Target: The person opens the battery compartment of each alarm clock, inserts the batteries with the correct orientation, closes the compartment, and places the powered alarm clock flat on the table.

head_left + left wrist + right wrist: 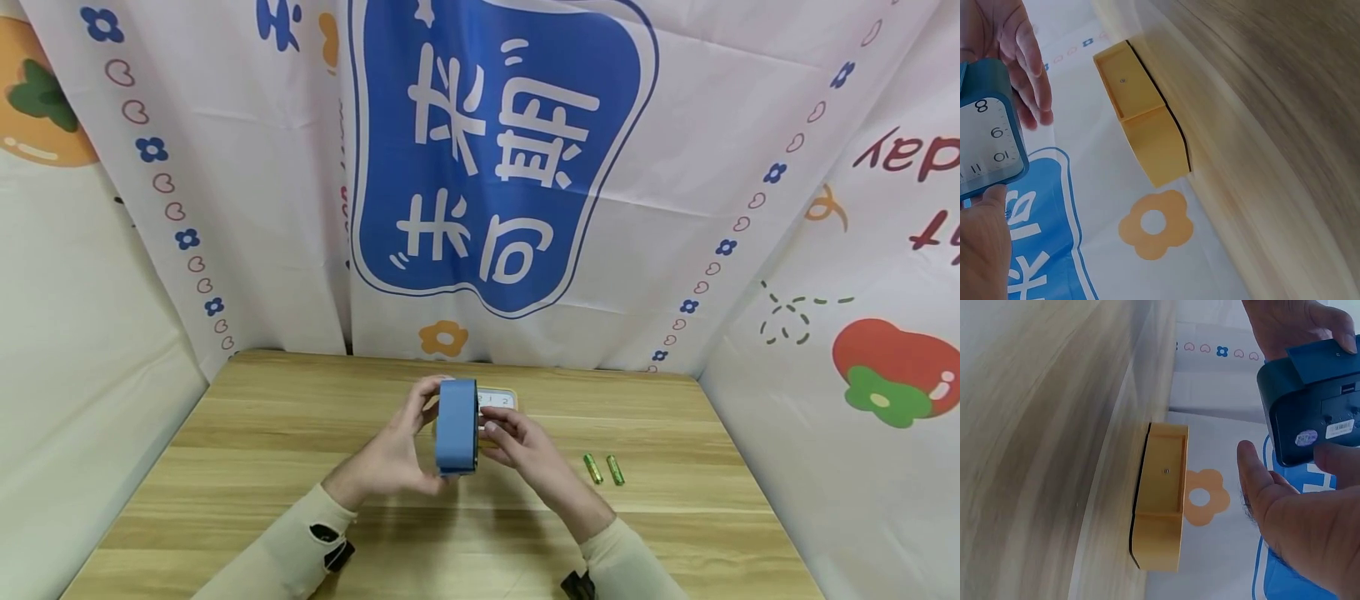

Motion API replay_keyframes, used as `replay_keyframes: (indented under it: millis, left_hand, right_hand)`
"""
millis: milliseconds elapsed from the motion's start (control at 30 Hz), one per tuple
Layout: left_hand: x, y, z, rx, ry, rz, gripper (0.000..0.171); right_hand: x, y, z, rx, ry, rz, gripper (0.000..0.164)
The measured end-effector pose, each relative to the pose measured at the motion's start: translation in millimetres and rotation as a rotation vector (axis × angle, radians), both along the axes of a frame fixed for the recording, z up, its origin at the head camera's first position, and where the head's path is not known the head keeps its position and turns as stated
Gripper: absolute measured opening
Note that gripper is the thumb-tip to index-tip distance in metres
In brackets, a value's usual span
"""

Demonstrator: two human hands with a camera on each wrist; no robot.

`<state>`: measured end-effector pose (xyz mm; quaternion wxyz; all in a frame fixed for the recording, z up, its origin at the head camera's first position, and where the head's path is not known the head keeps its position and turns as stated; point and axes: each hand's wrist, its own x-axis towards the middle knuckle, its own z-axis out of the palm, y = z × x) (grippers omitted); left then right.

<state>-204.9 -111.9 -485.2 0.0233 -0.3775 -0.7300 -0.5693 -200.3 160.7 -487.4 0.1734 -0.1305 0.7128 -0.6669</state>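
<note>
My left hand (386, 454) grips a blue alarm clock (456, 427), fingers at its far side and thumb at the near side, above the table. The clock's white face (982, 144) is turned left, numbers showing. Its dark back (1319, 419) faces right and carries small knobs, a white barcode label and an oval sticker. My right hand (528, 450) is at that back, thumb close to it and fingers extended; contact is unclear. Behind the blue clock a yellow clock (498, 398) stands on the table, partly hidden.
Two green batteries (593, 468) lie side by side on the wooden table (247, 450), right of my right hand. A printed cloth (285, 208) hangs behind the table's back edge, with more cloth on both sides.
</note>
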Motion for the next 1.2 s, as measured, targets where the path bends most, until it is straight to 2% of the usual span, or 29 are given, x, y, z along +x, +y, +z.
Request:
replay_keyframes:
  millis: [200,400,700,800,867,1033,1100,1200]
  left_hand:
    - [1.7,4,0.1,-0.007,-0.013,-0.02,0.136]
    - [2.7,7,-0.6,-0.002,0.002,-0.03,0.133]
    - [1.9,6,-2.8,0.013,0.001,-0.053,0.133]
    - [2.3,6,-3.9,0.013,-0.01,-0.061,0.135]
    - [1.8,5,-4.9,0.008,-0.007,-0.063,0.135]
    - [1.0,4,-6.1,0.0,-0.001,-0.058,0.135]
    - [1.3,4,-5.5,-0.004,-0.007,-0.056,0.135]
    - [1.9,3,-3.9,-0.01,-0.016,-0.053,0.136]
  right_hand:
    - [-1.6,-7,-1.6,-0.042,-0.086,0.043,0.06]
    - [-2.7,-10,-1.4,-0.107,-0.182,0.051,0.054]
    - [-2.1,-11,-1.7,-0.229,-0.287,0.04,0.025]
    - [-1.4,-11,-1.2,-0.246,-0.313,0.039,0.02]
    - [-1.1,-10,-0.6,-0.25,-0.324,0.042,0.025]
    - [-1.1,-10,1.0,-0.242,-0.333,0.059,0.048]
    - [-1.1,-10,1.2,-0.242,-0.337,0.055,0.049]
    - [-0.8,-9,0.9,-0.243,-0.334,0.046,0.041]
